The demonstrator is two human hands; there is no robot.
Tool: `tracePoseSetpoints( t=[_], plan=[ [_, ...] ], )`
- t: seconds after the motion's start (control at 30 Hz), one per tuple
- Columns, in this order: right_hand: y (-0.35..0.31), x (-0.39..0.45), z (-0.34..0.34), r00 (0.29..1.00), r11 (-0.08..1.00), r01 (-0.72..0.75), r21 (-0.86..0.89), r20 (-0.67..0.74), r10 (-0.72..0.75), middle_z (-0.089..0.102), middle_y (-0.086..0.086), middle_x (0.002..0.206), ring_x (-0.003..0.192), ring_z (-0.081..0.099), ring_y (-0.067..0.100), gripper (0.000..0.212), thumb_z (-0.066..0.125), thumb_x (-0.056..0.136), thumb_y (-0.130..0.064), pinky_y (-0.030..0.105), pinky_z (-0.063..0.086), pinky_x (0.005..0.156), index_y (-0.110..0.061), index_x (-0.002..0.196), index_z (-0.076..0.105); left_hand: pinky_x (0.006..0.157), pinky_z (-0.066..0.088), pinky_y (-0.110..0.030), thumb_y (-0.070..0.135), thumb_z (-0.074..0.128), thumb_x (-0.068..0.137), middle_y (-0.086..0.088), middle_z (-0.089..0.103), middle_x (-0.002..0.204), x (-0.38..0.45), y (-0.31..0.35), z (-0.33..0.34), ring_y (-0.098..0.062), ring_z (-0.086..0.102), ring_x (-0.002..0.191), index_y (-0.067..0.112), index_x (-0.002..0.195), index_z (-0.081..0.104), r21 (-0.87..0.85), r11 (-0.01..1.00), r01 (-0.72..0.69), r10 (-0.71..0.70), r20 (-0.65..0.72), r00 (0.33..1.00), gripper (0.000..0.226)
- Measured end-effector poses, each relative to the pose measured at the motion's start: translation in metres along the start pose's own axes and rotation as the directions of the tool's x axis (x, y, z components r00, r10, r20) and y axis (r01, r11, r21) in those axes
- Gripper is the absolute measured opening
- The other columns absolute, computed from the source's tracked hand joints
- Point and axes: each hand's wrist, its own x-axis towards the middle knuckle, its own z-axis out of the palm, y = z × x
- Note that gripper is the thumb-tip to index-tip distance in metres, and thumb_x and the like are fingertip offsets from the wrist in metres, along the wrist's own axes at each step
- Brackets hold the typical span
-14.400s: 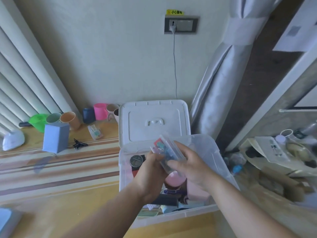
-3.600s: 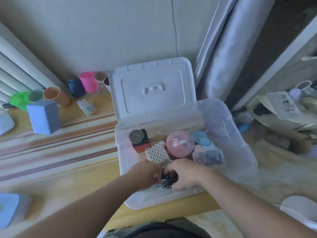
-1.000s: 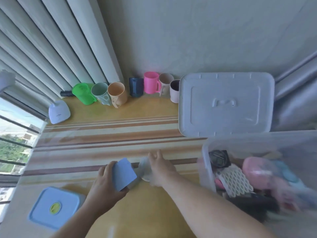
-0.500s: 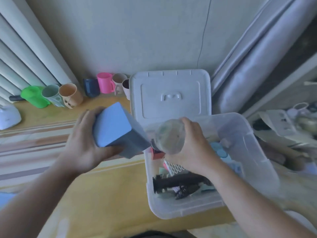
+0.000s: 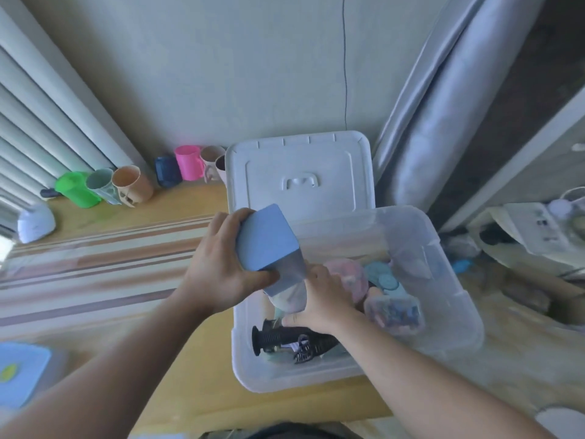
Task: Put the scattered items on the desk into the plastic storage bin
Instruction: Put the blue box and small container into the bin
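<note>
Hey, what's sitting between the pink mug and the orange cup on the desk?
In the head view, a dark blue cup stands between the pink mug and the orange cup, against the wall and nearer the pink one.

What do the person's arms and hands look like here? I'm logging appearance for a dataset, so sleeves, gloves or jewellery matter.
Both forearms are bare as far as the frame shows, with no sleeve in view. The left hand and the right hand wear no gloves. No watch, bracelet or ring shows on the wrists or on the visible fingers. The picture is slightly blurred, so small details cannot be ruled out.
</note>
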Motion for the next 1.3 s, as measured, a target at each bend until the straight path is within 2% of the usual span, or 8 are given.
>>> tracePoseSetpoints(
  t=[0.2, 0.3, 0.47, 0.57, 0.73, 1.03, 1.17, 1.3],
  plan=[
    [0.042, -0.037, -0.061, 0.964, 0.862, 0.230, 0.452, -0.228, -0.137, 0.027, -0.023, 0.145, 0.136, 0.040, 0.007, 0.137, 0.091, 0.058, -0.066, 0.032, 0.039, 0.112, -0.060, 0.158, -0.004, 0.077, 0.051, -0.030, 0.059, 0.079, 0.059, 0.011, 0.062, 0.117, 0.004, 0.011, 0.016, -0.005, 0.061, 0.102, 0.043, 0.127, 0.050, -0.376, 0.895, 0.239, -0.269, -0.028, 0.963, 0.076],
    [0.057, -0.052, -0.080, 0.906, 0.816, 0.348, 0.461, -0.388, -0.167, 0.022, -0.038, 0.149, 0.137, 0.032, -0.017, 0.127, 0.091, 0.062, -0.058, 0.001, 0.028, 0.105, -0.059, 0.158, 0.008, 0.063, 0.058, -0.034, 0.062, 0.075, 0.070, -0.008, 0.062, 0.121, 0.013, 0.024, 0.050, -0.027, 0.069, 0.092, 0.044, 0.126, 0.052, -0.655, 0.577, 0.489, -0.489, 0.203, 0.848, 0.064],
    [0.091, -0.046, -0.097, 0.941, 0.720, 0.186, 0.668, -0.332, 0.065, 0.051, -0.033, 0.137, 0.124, 0.057, -0.004, 0.102, 0.092, 0.072, -0.031, 0.024, 0.053, 0.099, -0.060, 0.150, 0.034, 0.082, 0.064, -0.047, 0.060, 0.069, 0.086, -0.006, 0.057, 0.127, 0.026, 0.037, 0.113, -0.032, 0.067, 0.110, 0.031, 0.119, 0.059, -0.663, 0.142, 0.735, -0.512, 0.586, 0.628, 0.045],
    [0.120, -0.033, -0.104, 0.938, 0.663, 0.105, 0.742, -0.295, 0.182, 0.067, -0.026, 0.121, 0.107, 0.071, 0.005, 0.097, 0.088, 0.079, -0.006, 0.027, 0.062, 0.082, -0.064, 0.142, 0.043, 0.103, 0.052, -0.050, 0.060, 0.067, 0.083, -0.001, 0.057, 0.140, 0.042, 0.039, 0.135, -0.027, 0.062, 0.120, 0.037, 0.147, 0.047, -0.530, 0.485, 0.696, -0.456, 0.526, 0.718, 0.071],
    [0.144, -0.012, -0.098, 0.896, 0.768, -0.105, 0.632, -0.275, 0.349, 0.058, -0.001, 0.148, 0.125, 0.063, 0.018, 0.073, 0.077, 0.091, -0.010, 0.039, 0.055, 0.104, -0.032, 0.154, 0.048, 0.086, 0.060, -0.046, 0.025, 0.056, 0.093, -0.003, 0.064, 0.132, 0.065, 0.045, 0.161, -0.030, 0.068, 0.099, 0.024, 0.145, 0.053, -0.080, 0.882, 0.465, -0.390, 0.432, 0.813, 0.053],
    [0.154, -0.022, -0.071, 0.924, 0.950, -0.243, 0.195, -0.251, 0.288, 0.022, 0.005, 0.168, 0.144, 0.037, 0.028, 0.064, 0.061, 0.097, -0.013, 0.035, 0.041, 0.107, -0.013, 0.157, 0.038, 0.078, 0.047, -0.036, 0.037, 0.049, 0.101, -0.010, 0.068, 0.123, 0.078, 0.053, 0.195, -0.031, 0.062, 0.102, 0.016, 0.138, 0.054, 0.207, 0.971, 0.123, -0.206, 0.448, 0.870, 0.043],
    [0.144, -0.028, -0.064, 0.945, 0.957, -0.265, -0.121, -0.230, 0.232, 0.016, 0.006, 0.171, 0.153, 0.026, 0.038, 0.057, 0.061, 0.096, -0.027, 0.046, 0.043, 0.111, -0.013, 0.147, 0.039, 0.079, 0.040, -0.039, 0.042, 0.055, 0.094, -0.013, 0.066, 0.114, 0.065, 0.051, 0.201, -0.033, 0.055, 0.089, 0.023, 0.160, 0.006, 0.351, 0.932, -0.090, -0.128, 0.551, 0.825, 0.084],
    [0.128, -0.025, -0.056, 0.978, 0.976, -0.179, -0.127, -0.129, 0.162, 0.001, 0.003, 0.177, 0.161, -0.002, 0.035, 0.084, 0.054, 0.100, -0.036, 0.052, 0.027, 0.125, -0.021, 0.166, 0.004, 0.114, 0.034, -0.052, 0.043, 0.045, 0.095, -0.011, 0.028, 0.164, 0.057, 0.050, 0.203, -0.038, 0.040, 0.139, 0.028, 0.161, -0.015, 0.289, 0.936, -0.200, -0.044, 0.661, 0.749, 0.090]
  ],
)
